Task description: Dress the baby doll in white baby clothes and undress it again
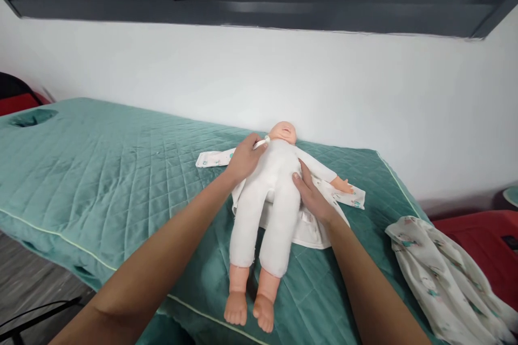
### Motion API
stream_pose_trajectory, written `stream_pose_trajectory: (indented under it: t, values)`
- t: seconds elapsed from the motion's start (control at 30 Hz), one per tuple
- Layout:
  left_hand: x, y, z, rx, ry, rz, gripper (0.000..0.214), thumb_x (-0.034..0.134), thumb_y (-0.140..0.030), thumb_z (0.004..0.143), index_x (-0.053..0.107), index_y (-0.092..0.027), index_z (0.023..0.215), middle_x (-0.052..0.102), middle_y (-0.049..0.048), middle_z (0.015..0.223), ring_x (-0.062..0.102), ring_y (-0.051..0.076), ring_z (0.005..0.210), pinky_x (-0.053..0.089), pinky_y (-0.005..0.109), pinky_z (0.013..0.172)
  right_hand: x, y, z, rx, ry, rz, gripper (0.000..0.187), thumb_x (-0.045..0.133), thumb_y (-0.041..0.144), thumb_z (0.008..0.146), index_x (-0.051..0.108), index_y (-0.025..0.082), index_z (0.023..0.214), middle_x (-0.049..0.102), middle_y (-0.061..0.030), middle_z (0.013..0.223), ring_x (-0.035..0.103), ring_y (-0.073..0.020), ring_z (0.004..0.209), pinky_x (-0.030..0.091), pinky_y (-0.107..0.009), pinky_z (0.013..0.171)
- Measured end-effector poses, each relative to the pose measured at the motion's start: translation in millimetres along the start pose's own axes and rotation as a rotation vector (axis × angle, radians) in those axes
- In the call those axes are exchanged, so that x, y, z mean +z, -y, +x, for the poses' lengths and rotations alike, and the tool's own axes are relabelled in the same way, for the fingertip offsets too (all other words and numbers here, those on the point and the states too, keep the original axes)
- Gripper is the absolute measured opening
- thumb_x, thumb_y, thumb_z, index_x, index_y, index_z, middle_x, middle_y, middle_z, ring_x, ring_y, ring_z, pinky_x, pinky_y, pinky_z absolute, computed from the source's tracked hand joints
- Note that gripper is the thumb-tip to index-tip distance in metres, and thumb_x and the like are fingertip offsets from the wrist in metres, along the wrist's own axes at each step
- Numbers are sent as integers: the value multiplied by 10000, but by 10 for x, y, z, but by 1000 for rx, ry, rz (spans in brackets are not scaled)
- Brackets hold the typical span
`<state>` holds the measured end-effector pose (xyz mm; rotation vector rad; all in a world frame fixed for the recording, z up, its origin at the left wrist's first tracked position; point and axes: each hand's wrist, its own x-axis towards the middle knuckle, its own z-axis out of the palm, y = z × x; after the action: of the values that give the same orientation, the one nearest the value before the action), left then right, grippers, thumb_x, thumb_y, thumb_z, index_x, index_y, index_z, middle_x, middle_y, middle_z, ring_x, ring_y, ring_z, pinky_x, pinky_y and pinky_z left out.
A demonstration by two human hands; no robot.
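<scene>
A baby doll with a white cloth body lies on its back, head toward the wall and bare feet toward me. Under it a white printed baby shirt is spread, one sleeve out to each side. My left hand is closed by the doll's shoulder, pinching a white edge that looks like part of the shirt. The doll's arm on that side is hidden. My right hand grips the doll's side at the hip, thumb on the front. Beyond it, the doll's other arm stretches out over the shirt sleeve.
Quilted green cover lies over the bed, which has a face hole at the far left. Printed white cloth is heaped at the right edge, beside a red item. A white wall and a barred window stand behind.
</scene>
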<state>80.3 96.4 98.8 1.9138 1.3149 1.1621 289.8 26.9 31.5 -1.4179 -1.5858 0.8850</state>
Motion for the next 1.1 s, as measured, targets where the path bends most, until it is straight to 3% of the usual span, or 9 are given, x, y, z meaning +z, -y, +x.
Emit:
stream_pose_trajectory:
  t: [0.13, 0.37, 0.57, 0.7, 0.8, 1.0, 1.1]
  values:
    - [90, -149, 28, 11, 35, -8, 168, 513, -316, 944, 493, -214, 812, 607, -11, 813, 558, 169, 805, 407, 284, 735, 40, -93, -9, -31, -46, -36, 836, 398, 695, 952, 159, 258, 1623, 120, -44, 1711, 100, -221, 1580, 97, -445, 1292]
    - [214, -277, -47, 27, 130, 65, 52, 522, -247, 939, 546, -221, 901, 728, 46, 1053, 655, 229, 986, 469, 339, 857, 31, -128, -1, -26, -40, -16, 832, 414, 695, 945, 150, 279, 1616, 138, -43, 1709, 107, -219, 1580, 111, -469, 1289]
    - [174, -333, -374, 116, 153, 283, 120, 544, -224, 934, 634, -196, 1009, 740, 92, 1115, 682, 272, 998, 486, 392, 883, 16, -79, 7, -6, -36, 53, 862, 454, 700, 927, 172, 241, 1600, 168, -76, 1696, 173, -217, 1565, 168, -432, 1287]
    - [155, -400, -662, 231, 198, 371, 190, 498, -255, 971, 676, -213, 918, 722, 70, 1190, 680, 254, 1030, 502, 373, 886, 18, -64, 3, -9, -55, 74, 852, 472, 693, 924, 201, 234, 1589, 207, -93, 1685, 180, -217, 1564, 162, -437, 1287]
    - [122, -422, -829, 262, 232, 407, 228, 460, -301, 999, 680, -241, 999, 725, 52, 1184, 683, 240, 1014, 513, 367, 867, 16, -93, 6, -19, -66, 61, 809, 477, 686, 927, 240, 263, 1575, 232, -75, 1679, 200, -214, 1558, 166, -441, 1285]
    - [-47, -249, -1076, 392, 106, 483, 208, 508, -353, 984, 646, -236, 1087, 674, 77, 1108, 618, 244, 1023, 499, 395, 866, 15, -143, 7, -34, -77, 68, 763, 477, 670, 934, 280, 286, 1563, 280, -63, 1663, 256, -225, 1542, 222, -443, 1269]
    - [-105, -72, -1218, 397, 76, 532, 190, 541, -369, 971, 652, -224, 1025, 653, 82, 1056, 578, 254, 974, 478, 424, 851, 16, -131, 4, -44, -78, 81, 759, 489, 662, 933, 288, 286, 1562, 290, -65, 1661, 269, -229, 1537, 226, -438, 1269]
